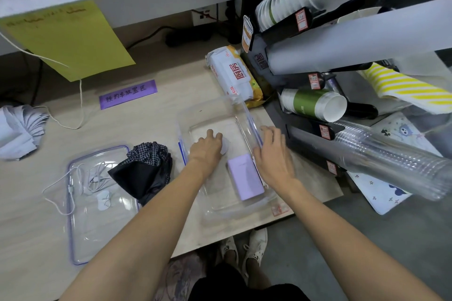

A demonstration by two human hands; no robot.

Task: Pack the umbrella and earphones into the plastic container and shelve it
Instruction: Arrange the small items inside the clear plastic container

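1. Plastic container (186, 117) sits open on the table (151, 115); steady its right wall with the right hand (275, 156), fingers relaxed, holding nothing
2. Umbrella (146, 168) lies left, beside the lid (97, 222); load it first
3. Earphones (97, 176) rest on that lid
4. Left hand (208, 151), fingers loosely curled, touches a white disc (225, 146) inside; grip unclear

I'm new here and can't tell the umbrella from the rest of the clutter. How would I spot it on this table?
Start at the clear plastic container where both hands are, then look just left of it. The umbrella is the crumpled, folded dark bundle lying partly on the clear lid. It is the only black fabric there, with a checked lining, beside the thin white earphones.
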